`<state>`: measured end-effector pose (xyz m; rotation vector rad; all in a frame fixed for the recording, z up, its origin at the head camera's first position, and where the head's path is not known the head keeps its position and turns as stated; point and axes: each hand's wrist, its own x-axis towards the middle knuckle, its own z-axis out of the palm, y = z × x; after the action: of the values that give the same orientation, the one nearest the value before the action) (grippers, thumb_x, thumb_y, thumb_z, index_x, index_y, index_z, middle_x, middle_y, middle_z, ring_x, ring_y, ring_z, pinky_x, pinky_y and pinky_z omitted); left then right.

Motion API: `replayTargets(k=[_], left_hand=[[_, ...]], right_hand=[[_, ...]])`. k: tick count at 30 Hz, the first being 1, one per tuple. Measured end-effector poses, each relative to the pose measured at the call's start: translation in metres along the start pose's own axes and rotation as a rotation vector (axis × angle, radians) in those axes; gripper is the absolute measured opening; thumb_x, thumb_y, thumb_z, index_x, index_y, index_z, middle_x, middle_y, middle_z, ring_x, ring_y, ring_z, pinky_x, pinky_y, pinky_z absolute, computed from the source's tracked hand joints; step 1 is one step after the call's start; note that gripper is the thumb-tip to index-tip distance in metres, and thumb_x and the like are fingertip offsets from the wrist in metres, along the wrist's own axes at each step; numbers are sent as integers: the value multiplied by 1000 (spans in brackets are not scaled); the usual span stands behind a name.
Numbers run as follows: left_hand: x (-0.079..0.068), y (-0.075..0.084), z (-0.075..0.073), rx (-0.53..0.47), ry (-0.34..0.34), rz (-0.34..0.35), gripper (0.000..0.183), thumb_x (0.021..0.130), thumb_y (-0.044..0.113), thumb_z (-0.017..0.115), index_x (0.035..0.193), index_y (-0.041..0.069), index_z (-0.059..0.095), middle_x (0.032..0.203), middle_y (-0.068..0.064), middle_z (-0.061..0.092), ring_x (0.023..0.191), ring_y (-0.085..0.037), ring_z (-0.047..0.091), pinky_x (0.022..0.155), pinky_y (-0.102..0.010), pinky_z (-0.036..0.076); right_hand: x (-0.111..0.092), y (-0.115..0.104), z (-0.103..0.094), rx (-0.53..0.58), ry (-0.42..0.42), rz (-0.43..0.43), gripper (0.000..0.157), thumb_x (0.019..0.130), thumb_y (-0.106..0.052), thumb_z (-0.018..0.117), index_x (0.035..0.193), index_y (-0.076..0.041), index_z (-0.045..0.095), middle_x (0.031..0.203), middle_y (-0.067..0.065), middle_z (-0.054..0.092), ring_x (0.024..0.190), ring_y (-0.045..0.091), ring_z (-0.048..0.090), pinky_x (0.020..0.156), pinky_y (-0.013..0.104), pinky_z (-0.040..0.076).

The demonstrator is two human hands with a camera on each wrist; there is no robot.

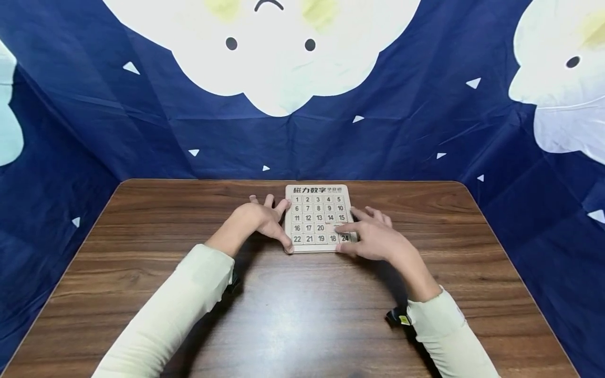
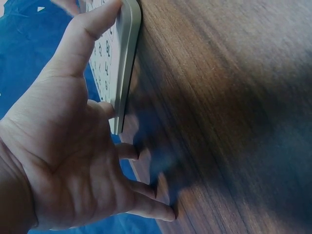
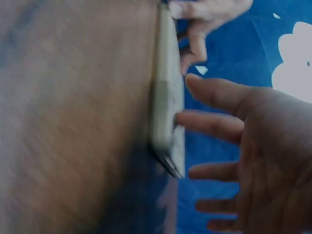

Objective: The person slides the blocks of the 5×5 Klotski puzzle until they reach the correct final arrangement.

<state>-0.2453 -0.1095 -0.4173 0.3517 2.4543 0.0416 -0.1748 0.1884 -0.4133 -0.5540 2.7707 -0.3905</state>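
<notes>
A pale number sliding puzzle [image 1: 314, 249] lies flat near the table's far edge, its numbered tiles in rows under black lettering. My left hand [image 1: 264, 220] touches its left side, thumb at the near left corner and index finger higher up. In the left wrist view, the other left fingers reach down to the tabletop. Over the puzzle's lower right part is my right hand [image 1: 378, 239], index finger extended over the fourth row and thumb by the near edge. A bare gap shows right of tile 20 [image 1: 321, 228]; the fingertip partly hides the spot beside it.
The brown wood-grain table [image 1: 283, 325] reaches toward me, with a bright glare on it. Behind and at both sides hangs a blue cloth [image 1: 321, 147] with white cloud shapes. A dark wrist device [image 1: 397, 316] shows under the right sleeve.
</notes>
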Motion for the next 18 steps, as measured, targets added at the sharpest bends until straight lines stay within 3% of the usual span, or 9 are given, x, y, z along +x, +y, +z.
replayTargets(k=[4,8,10,15,18], left_hand=[[1,-1,2,3,-3,-9,146,74,81,90,182,32,5,182,-27,13,165,-76,0,125,-84,36],[-6,-2,-2,-26,-17,0,145,73,80,90,182,31,7,182,-28,11,165,-76,0,123,-87,36],[-8,-1,-3,-33,-19,9,145,73,80,90,181,31,8,182,-28,13,165,-75,0,122,-87,37],[-4,1,-2,-22,0,12,144,73,81,90,181,31,9,180,-27,16,165,-76,1,122,-85,40],[-3,2,-2,-11,4,6,144,73,81,90,181,32,9,180,-27,15,165,-75,2,123,-84,40]], right_hand=[[0,-4,-2,-37,29,10,52,100,-55,80,143,-26,79,184,24,31,171,60,18,134,80,14],[8,-16,6,-25,-8,-97,62,103,-57,76,159,-33,67,187,21,24,171,60,18,135,81,14],[8,-19,7,-24,-41,-102,64,104,-59,73,162,-35,63,188,21,22,171,60,18,135,81,14],[1,-15,0,-73,-21,-36,58,101,-56,77,154,-33,71,186,22,28,171,59,19,135,80,15],[-2,-15,-1,-62,-36,-77,57,101,-56,78,153,-33,72,187,21,27,171,60,19,135,81,15]])
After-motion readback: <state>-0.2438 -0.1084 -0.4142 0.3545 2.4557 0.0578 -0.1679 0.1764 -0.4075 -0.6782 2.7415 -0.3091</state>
